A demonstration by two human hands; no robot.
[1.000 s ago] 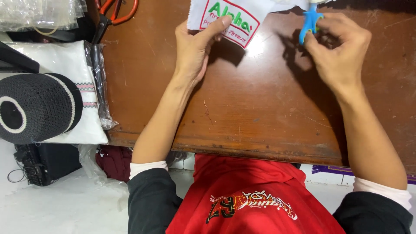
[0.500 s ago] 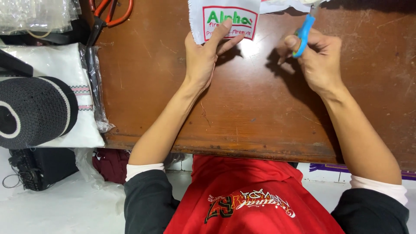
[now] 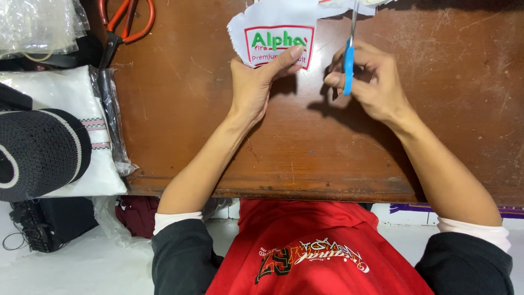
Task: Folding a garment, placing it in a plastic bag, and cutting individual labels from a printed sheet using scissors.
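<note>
My left hand (image 3: 257, 82) pinches the lower edge of a white fabric patch (image 3: 273, 24) with a red-bordered embroidered label, thumb pressed on the label's lower right corner. In my right hand (image 3: 374, 82) are small blue-handled scissors (image 3: 348, 60), held upright with the metal blades pointing up at the patch's right edge. Both hands hover over a brown wooden table (image 3: 305, 147). The top of the patch runs out of the picture.
Large orange-handled scissors (image 3: 123, 24) lie at the table's far left. Left of the table sit a black knitted cap (image 3: 38, 153) on a folded white cloth in plastic wrap (image 3: 82, 114), and clear plastic bags (image 3: 38, 24). A dark bag (image 3: 43, 229) rests on the floor.
Both hands and the patch have shifted lower and leftward in view. The blue scissors moved from beside the patch to its right edge, blades now upright.
</note>
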